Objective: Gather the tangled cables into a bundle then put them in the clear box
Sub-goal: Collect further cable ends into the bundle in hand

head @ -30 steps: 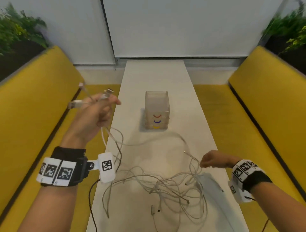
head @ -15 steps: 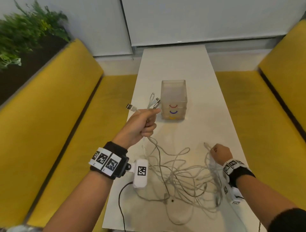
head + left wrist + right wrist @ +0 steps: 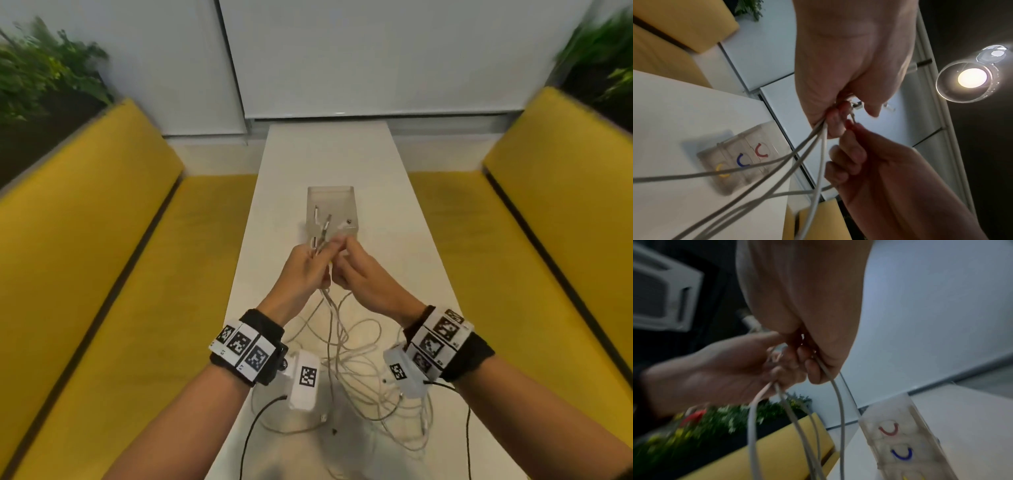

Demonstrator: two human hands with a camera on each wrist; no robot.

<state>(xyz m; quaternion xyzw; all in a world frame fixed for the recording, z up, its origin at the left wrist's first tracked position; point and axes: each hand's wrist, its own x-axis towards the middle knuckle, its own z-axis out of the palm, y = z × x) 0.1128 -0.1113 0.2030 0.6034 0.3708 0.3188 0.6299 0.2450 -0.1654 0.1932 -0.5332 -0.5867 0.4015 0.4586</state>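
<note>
Both hands meet above the white table point(image 3: 404, 219), just in front of the clear box point(image 3: 330, 202). My left hand point(image 3: 313, 257) grips several white cables near their plug ends point(image 3: 323, 228), which stick up out of the fist. My right hand point(image 3: 347, 263) touches the left and grips a cable end of its own. From both fists the cables point(image 3: 346, 346) hang down to a loose tangle on the table between my wrists. The left wrist view shows the left hand point(image 3: 838, 116) with cables point(image 3: 818, 155) trailing out; the right wrist view shows the right hand point(image 3: 813, 363) holding one cable point(image 3: 839, 402).
The clear box point(image 3: 735, 160) has red, blue and yellow curved marks on its front and stands mid-table. Yellow benches point(image 3: 113, 260) run along both sides of the narrow table. Plants point(image 3: 44, 75) sit behind the benches. Black wrist-camera leads point(image 3: 253, 421) hang near the front edge.
My right hand has lifted a cable end off the table's right side and joined the left hand. The left hand has moved right, in front of the box. More cable is off the table.
</note>
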